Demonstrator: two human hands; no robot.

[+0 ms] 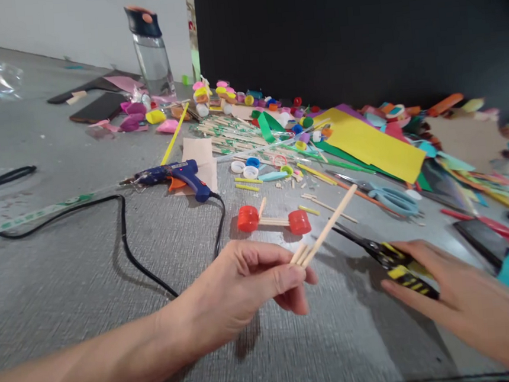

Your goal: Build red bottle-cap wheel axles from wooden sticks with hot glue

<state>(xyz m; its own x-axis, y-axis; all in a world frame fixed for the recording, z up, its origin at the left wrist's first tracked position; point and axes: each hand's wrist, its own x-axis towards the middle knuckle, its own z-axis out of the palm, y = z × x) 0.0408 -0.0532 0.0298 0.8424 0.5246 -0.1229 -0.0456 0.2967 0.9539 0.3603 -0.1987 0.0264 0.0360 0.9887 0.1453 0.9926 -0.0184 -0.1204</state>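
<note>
A wide grey desk (66, 279) fills the view, and behind it on the right stands a dark wall panel (356, 27). Along the far side of the desk runs a long, bright spread of craft bits: a yellow paper sheet (373, 143) lying over green sheets, a scatter of coloured bottle caps (246, 99), and a heap of wooden sticks (227, 135) just in front of those caps. At the back stands a clear water bottle (151, 51) with a dark lid, upright. Closer in, a blue glue gun (177, 177) lies on its side on a pale card, its black cable (128, 243) looping across the desk toward the left arm. Light blue scissors (393, 198) rest to the right, near the yellow sheet.

Now the hands. The left hand (245, 287) is closed in a pinch, thumb and fingers gripping a thin wooden stick (329, 226) near its lower end, along with a couple of shorter stick ends; the long stick is off the desk, angled up and to the right. The right hand (464, 297) lies low at the right edge, fingers spread over the yellow-and-black handles of a pair of cutters (399, 264), touching them; whether it truly grips them, I cannot tell. The cutters' dark tip points toward the stick.

Just beyond the left hand, on the desk, sits a small axle piece (273, 219): pale sticks joining two red caps, one at either end.
</note>
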